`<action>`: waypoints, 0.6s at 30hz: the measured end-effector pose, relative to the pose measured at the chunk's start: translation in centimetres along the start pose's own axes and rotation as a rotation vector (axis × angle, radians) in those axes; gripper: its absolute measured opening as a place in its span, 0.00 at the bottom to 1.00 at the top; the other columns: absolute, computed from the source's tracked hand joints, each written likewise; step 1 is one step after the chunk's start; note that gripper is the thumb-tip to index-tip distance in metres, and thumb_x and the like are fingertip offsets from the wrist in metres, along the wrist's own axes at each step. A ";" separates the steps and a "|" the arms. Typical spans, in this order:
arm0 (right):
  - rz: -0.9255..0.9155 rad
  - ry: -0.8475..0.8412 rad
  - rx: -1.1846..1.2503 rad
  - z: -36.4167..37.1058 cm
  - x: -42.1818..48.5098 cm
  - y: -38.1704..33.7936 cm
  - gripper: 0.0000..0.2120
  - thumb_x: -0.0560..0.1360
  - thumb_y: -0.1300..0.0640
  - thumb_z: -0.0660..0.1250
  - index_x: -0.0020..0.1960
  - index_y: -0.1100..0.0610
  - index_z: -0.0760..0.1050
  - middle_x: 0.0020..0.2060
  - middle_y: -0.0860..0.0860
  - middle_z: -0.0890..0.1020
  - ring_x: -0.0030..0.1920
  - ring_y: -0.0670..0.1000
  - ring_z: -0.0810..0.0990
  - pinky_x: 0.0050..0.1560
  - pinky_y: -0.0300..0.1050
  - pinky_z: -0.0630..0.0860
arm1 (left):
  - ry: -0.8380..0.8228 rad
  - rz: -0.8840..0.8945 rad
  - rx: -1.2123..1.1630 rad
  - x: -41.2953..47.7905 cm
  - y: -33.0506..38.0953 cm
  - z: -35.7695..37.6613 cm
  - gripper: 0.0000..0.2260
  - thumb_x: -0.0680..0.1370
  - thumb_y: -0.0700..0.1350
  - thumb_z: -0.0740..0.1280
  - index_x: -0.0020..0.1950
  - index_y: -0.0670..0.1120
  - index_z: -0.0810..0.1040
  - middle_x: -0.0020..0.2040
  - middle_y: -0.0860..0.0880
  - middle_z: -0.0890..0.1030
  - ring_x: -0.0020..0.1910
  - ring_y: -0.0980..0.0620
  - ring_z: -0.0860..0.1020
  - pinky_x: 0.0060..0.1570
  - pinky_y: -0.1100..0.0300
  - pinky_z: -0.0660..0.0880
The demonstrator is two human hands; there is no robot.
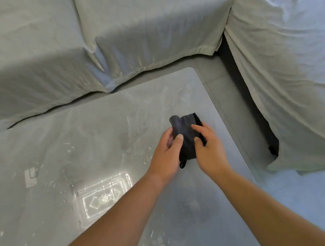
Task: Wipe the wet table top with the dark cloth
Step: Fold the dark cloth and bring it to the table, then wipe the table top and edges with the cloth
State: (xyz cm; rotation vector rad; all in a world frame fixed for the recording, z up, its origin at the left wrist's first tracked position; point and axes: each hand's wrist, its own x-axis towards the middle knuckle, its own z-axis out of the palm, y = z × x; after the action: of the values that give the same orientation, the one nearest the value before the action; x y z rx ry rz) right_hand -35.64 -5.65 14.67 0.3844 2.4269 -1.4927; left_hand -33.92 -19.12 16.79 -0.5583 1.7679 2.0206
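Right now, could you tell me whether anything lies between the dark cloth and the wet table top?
Nothing visible does. The left hand and right hand grip the dark cloth over the table top; droplets lie to its left, unobstructed.

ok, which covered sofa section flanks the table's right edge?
The right-hand section, across the floor strip; the two back sections face the table's far edge.

Soft, cool, even light, bright enough and without hard shadows. The wet table top [106, 137] throws back a sharp white glare patch [105, 197] near its front left part, with droplets glinting around it. The sofa covers [134, 30] shade to grey on their front faces. Detail is slightly soft throughout, and the wide-angle lens bends the table's far and right edges.
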 end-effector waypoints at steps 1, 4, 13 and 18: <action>-0.014 0.000 -0.026 -0.2 1.2 -0.1 0.19 0.83 0.63 0.58 0.70 0.48 0.73 0.74 0.43 0.68 0.71 0.45 0.68 0.68 0.38 0.69 | 0.000 -0.001 -0.012 1.2 0.3 0.4 0.12 0.84 0.50 0.60 0.67 0.60 0.74 0.58 0.61 0.83 0.58 0.62 0.80 0.63 0.51 0.77; -0.055 0.012 -0.119 -0.9 4.9 -0.5 0.20 0.83 0.60 0.59 0.73 0.50 0.70 0.75 0.42 0.66 0.72 0.44 0.67 0.67 0.39 0.68 | -0.020 -0.008 0.018 4.5 1.7 1.3 0.12 0.84 0.54 0.58 0.66 0.62 0.74 0.56 0.65 0.82 0.55 0.67 0.79 0.55 0.65 0.76; -0.236 -0.038 -0.760 0.8 8.6 1.1 0.28 0.80 0.43 0.62 0.77 0.44 0.61 0.82 0.52 0.46 0.80 0.60 0.44 0.78 0.58 0.50 | 0.242 0.079 0.967 8.3 1.1 -4.3 0.22 0.81 0.54 0.63 0.73 0.49 0.70 0.73 0.50 0.70 0.74 0.49 0.65 0.72 0.55 0.63; -0.325 -0.039 -0.983 3.7 9.5 2.3 0.30 0.82 0.40 0.53 0.81 0.46 0.52 0.82 0.54 0.45 0.80 0.65 0.40 0.78 0.64 0.44 | 0.228 0.005 1.212 8.3 -0.4 -7.2 0.29 0.81 0.63 0.52 0.79 0.53 0.60 0.82 0.47 0.52 0.81 0.47 0.46 0.79 0.48 0.48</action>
State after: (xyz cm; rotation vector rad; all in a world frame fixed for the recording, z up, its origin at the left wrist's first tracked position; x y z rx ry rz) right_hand -43.34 -7.12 7.78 -0.2555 2.8940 -0.2265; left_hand -40.46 -25.94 11.08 -0.3501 2.6408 0.5834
